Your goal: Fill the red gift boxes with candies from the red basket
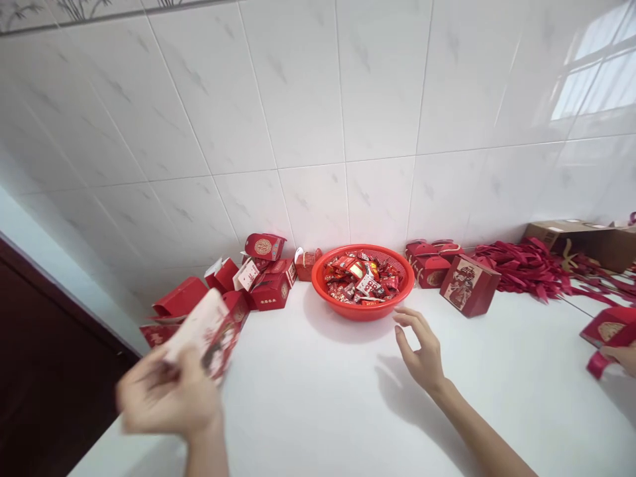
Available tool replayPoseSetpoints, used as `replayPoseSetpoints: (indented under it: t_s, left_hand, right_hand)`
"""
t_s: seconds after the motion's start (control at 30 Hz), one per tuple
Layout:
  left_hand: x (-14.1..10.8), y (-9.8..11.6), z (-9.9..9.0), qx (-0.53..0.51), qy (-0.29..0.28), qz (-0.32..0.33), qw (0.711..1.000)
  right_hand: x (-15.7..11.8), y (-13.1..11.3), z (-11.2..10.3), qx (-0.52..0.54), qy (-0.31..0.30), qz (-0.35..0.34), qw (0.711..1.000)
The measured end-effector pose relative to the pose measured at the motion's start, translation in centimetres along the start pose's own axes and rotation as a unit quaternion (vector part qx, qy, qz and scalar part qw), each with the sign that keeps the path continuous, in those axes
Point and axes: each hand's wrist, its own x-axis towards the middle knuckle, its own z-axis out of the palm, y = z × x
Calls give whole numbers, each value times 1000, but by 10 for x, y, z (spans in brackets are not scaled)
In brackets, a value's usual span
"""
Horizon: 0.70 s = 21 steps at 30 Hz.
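Note:
My left hand [169, 391], blurred by motion, grips a red and white printed box [203, 328] above the table's left side. It overlaps the view of several red boxes [181, 297] behind it. My right hand [421, 348] hovers above the white table with its fingers apart and nothing in them. Just behind its fingertips stands a red plastic basket [362, 311] with wrapped candies [365, 278] inside.
More red boxes [271, 288] are left of the basket. To its right stand red boxes and a printed box [470, 285], then dark red ribbons [527, 265] and a cardboard box [596, 242]. Another person's hand [621, 358] holds a red box at the right edge. A tiled wall [318, 99] rises behind.

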Motion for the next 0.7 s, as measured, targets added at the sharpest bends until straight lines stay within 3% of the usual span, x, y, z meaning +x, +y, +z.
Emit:
replayPoseSetpoints:
  t_s: [0.07,0.2,0.33,0.47,0.7]
  left_hand:
    - [-40,21,15,-34,-41,16,998]
    - [-115,52,32,-118,-239,48,963]
    - [-158,65,33,-171,-379,63,907]
    - [-170,69,40,-197,-454,52,867]
    - [-155,66,53,-248,-586,65,769]
  right_hand:
    - [-5,-15,5,38,-32,-11,999]
    - [-16,-36,15,101,-104,-45,988]
    - [-21,-38,18,125,-136,-61,981]
    - [-20,-32,16,133,-143,-49,980]
    - [-19,-33,16,154,-132,15,979]
